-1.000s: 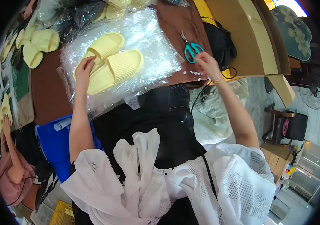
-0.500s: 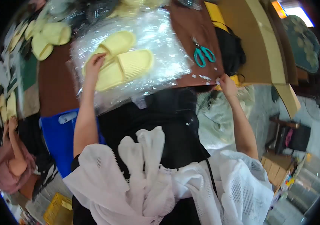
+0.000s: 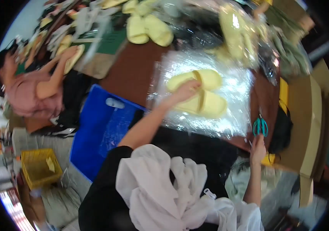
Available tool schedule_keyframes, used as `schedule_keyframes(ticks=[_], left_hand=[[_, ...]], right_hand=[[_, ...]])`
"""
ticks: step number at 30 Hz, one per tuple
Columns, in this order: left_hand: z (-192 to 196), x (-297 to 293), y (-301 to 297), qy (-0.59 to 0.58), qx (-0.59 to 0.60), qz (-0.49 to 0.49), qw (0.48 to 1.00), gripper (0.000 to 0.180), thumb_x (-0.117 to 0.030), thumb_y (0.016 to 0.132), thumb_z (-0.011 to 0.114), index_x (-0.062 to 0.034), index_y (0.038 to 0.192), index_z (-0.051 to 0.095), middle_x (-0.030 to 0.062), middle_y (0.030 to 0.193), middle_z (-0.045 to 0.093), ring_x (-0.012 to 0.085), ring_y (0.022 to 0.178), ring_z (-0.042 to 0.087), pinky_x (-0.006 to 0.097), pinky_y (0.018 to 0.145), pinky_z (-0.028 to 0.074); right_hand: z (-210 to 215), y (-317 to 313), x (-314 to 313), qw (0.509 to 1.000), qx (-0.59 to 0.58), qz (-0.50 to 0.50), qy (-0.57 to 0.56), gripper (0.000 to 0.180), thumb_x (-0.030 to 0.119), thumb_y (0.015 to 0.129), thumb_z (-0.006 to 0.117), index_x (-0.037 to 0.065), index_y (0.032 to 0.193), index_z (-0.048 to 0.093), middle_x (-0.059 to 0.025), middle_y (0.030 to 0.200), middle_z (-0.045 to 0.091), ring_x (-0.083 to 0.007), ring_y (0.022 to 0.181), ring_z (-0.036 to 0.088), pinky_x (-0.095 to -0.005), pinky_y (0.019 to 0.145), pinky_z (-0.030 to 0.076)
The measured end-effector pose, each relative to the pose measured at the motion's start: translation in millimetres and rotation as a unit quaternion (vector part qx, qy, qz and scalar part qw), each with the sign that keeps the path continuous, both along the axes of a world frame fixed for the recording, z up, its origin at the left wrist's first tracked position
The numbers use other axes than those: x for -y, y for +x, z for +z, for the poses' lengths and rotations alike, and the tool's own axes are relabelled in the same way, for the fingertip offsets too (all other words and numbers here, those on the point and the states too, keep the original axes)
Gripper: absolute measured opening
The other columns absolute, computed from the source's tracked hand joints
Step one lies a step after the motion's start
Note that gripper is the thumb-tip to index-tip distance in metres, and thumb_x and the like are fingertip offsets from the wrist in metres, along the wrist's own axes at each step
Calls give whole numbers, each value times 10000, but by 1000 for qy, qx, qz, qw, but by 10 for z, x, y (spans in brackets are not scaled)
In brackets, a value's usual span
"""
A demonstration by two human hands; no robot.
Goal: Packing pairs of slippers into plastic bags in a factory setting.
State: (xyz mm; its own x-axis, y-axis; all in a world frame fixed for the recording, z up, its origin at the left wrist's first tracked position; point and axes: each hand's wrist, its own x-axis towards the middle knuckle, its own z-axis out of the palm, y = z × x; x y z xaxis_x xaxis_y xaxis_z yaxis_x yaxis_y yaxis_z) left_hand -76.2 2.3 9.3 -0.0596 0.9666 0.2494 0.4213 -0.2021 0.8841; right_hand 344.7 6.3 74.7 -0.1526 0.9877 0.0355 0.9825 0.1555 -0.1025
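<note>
Pale-yellow wide-strapped slippers (image 3: pixel 213 104) lie paired near the frame's centre on clear, shiny plastic sheeting (image 3: pixel 230 125) atop the brown counter (image 3: pixel 128 77). The left hand (image 3: pixel 188 91) lies over them, grip unclear; the right hand (image 3: pixel 258 149), right of centre, adjoins teal-handled scissors (image 3: pixel 264 126), grasp uncertain.

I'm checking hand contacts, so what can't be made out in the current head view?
All in the head view:
- Left hand on the yellow slippers: blur and the hand itself hide its exact grip.
- Right hand at the teal scissors: too blurred to tell touching from holding.
- Co-worker's hands: too small and blurred to separate the fingers.
</note>
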Motion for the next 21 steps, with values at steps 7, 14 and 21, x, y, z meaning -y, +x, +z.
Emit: schedule_keyframes(ticks=[7,14,21], left_hand=[[184,58,516,11,-230,161,960,259,-254,752,633,-91,949,597,82,917,554,269,926,505,402,788,391],[763,313,-5,156,-111,304,933,182,-89,717,591,-37,889,560,129,922,550,323,909,489,416,782,383],[365,777,-1655,24,-99,542,834,173,-150,827,597,12,885,570,176,830,577,311,758,573,403,670,440]], right_hand=[[-402,40,69,996,-81,34,1,209,193,908,472,73,1079,457,-182,971,609,-389,835,593,-470,665,456],[-382,5,51,996,-79,31,23,201,177,904,470,79,1079,464,-166,987,598,-378,835,590,-450,658,462],[-391,-10,11,996,-88,26,2,219,159,903,471,79,1106,461,-171,992,592,-377,840,588,-435,665,461]])
